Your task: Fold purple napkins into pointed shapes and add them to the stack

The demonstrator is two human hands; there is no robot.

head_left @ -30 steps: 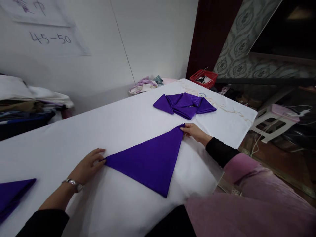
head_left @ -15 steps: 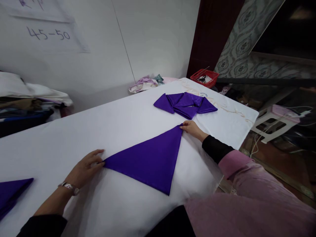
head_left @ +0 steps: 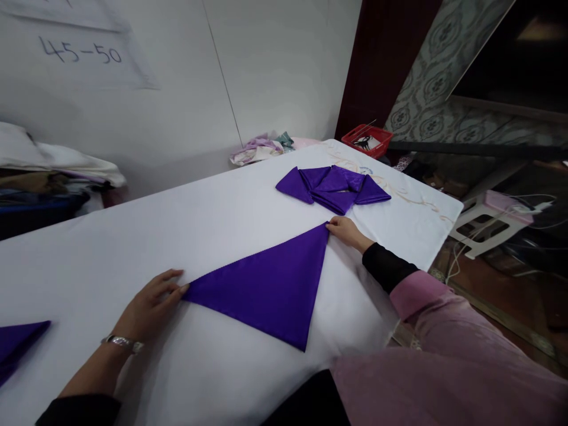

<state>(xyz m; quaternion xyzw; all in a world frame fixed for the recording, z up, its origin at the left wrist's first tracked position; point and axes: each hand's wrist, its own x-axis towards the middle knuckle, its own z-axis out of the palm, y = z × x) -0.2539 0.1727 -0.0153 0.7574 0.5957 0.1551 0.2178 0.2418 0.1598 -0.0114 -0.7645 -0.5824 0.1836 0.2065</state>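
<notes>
A purple cloth napkin [head_left: 270, 284], folded into a triangle, lies flat on the white-covered table [head_left: 133, 236] in front of me. My left hand [head_left: 153, 302], with a silvery band at the wrist, pinches its left corner between thumb and a finger. At the far right corner, the fingertips of my right hand [head_left: 346, 231] are closed on the cloth. The third corner points toward me and lies loose. Beyond my right hand sit several folded purple cloths [head_left: 332, 186], grouped together. Part of another purple cloth [head_left: 20, 349] shows at the left edge.
A red basket [head_left: 367, 141] with black-handled items stands behind the table's far end. Crumpled fabric [head_left: 257, 149] lies along the wall. Piled clothes [head_left: 48, 171] are at the left. A plastic stool [head_left: 492, 216] with cables stands right of the table.
Both hands still hold the napkin's corners, and the cloth lies almost unchanged. The view has shifted slightly.
</notes>
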